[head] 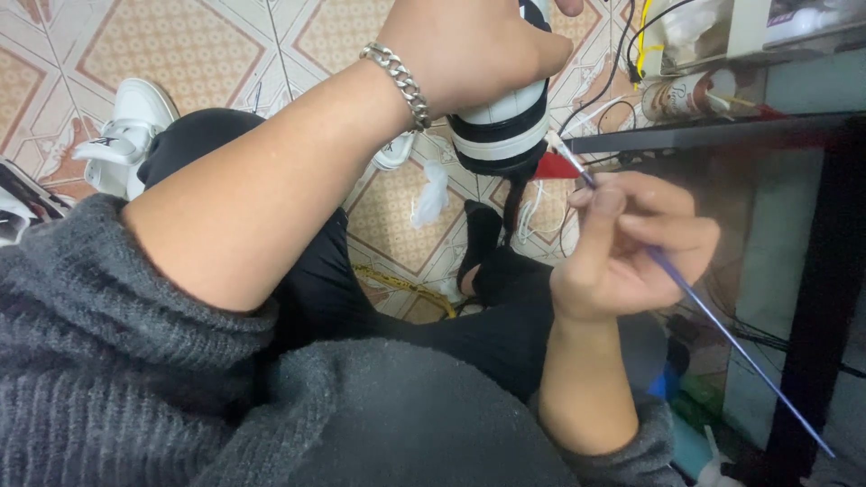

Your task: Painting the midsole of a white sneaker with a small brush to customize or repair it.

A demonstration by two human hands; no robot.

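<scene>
My left hand [469,50], with a silver chain bracelet at the wrist, is shut on a black and white sneaker [505,131] held up at the top middle of the head view. My right hand [622,248] pinches a thin blue-handled paintbrush [713,316]. The brush's tip [555,142] touches the sneaker's white side near its lower edge. The long handle slants down to the lower right. My grey knitted sleeves are pushed up on both forearms.
A white sneaker [126,135] lies on the patterned tile floor [180,45] at the left. A dark glass table edge [704,135] runs along the right, with a can [690,95] and cables behind it. My legs in black trousers [325,280] fill the middle.
</scene>
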